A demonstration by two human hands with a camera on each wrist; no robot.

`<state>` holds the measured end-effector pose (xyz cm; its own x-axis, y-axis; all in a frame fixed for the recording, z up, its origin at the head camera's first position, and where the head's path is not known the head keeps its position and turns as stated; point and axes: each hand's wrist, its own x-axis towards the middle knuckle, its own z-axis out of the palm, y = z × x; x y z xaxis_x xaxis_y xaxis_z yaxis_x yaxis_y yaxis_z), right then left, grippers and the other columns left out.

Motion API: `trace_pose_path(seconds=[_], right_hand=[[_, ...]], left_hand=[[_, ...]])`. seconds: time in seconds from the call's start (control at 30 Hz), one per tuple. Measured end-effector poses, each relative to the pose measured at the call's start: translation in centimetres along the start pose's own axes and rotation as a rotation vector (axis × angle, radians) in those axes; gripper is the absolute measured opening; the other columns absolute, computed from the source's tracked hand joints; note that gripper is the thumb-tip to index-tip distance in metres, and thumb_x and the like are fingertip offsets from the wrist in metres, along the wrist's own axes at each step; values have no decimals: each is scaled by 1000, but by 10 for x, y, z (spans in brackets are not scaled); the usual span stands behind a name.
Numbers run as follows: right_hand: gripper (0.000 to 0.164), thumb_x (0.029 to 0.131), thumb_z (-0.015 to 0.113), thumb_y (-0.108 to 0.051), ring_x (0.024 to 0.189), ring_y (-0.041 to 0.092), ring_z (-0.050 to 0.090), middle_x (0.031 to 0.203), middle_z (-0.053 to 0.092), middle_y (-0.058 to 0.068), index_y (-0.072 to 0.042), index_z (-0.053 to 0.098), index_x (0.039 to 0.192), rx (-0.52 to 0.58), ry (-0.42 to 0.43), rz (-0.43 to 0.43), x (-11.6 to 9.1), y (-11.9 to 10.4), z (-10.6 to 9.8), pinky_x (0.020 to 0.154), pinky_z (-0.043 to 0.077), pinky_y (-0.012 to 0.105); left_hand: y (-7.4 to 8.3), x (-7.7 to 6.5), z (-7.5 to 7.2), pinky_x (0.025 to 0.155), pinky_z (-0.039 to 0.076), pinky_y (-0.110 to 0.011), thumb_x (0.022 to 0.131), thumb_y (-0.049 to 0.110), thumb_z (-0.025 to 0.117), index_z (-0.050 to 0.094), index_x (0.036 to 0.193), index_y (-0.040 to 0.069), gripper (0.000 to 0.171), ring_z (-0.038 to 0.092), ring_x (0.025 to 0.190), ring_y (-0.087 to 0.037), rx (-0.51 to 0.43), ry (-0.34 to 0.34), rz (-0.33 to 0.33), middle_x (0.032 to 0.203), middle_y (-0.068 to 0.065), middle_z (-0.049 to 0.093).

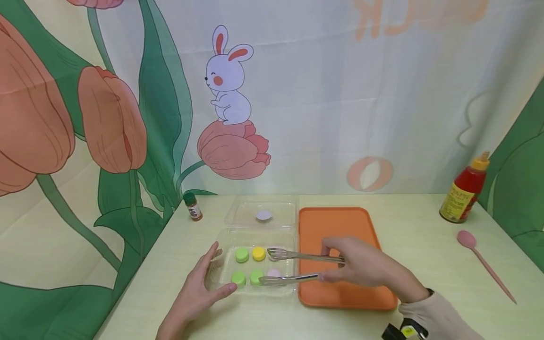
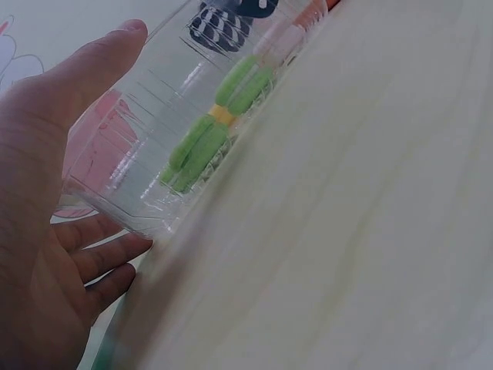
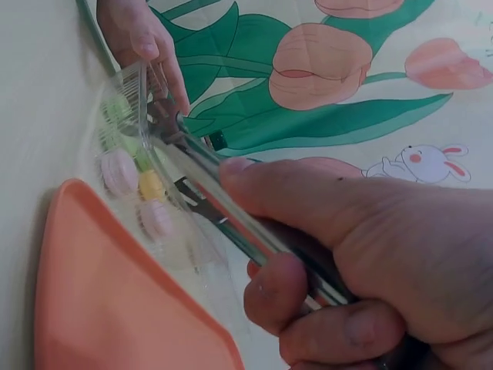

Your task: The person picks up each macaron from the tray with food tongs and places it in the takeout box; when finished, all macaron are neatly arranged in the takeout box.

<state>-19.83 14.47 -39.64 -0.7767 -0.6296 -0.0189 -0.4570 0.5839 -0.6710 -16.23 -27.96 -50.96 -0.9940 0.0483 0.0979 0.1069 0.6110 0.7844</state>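
A clear plastic box (image 1: 224, 231) with its lid folded back holds several macarons: green ones (image 1: 242, 255), a yellow one (image 1: 259, 253) and pink ones (image 3: 119, 171). My left hand (image 1: 196, 285) holds the box at its left end, thumb at the front corner, other fingers along the left side. In my right hand (image 1: 361, 264) is a pair of metal tongs (image 1: 308, 257), gripped between thumb and fingers. Their arms stand apart, with the tips over the box and macarons. The tips partly hide a pink macaron at the back right. Whether they touch any macaron, I cannot tell.
An orange tray (image 1: 335, 226) lies right of the box, under my right hand. A small green-capped spice jar (image 1: 193, 208) stands back left. Over on the right are a red sauce bottle (image 1: 463, 191) and a pink spoon (image 1: 486, 264). A printed curtain (image 1: 306, 118) hangs behind the table.
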Motion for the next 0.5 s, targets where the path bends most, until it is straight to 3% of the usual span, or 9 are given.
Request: trace_pose_path(seconds=[0.27, 0.5], right_hand=[[47, 89, 95, -45, 54, 10, 35, 61, 40, -8, -19, 66, 115, 157, 50, 65, -11, 13, 3, 51, 34, 24], [55, 91, 95, -39, 62, 12, 50, 70, 56, -2, -16, 63, 128, 241, 155, 62, -26, 27, -3, 58, 45, 26]], left_hand=[[-1, -1, -1, 133, 31, -65, 89, 48, 94, 22, 179, 25, 118, 39, 163, -39, 8, 1, -4, 175, -11, 44], [0, 0, 1, 133, 30, -67, 89, 50, 93, 21, 179, 26, 118, 38, 164, -40, 9, 0, -9, 176, -11, 44]])
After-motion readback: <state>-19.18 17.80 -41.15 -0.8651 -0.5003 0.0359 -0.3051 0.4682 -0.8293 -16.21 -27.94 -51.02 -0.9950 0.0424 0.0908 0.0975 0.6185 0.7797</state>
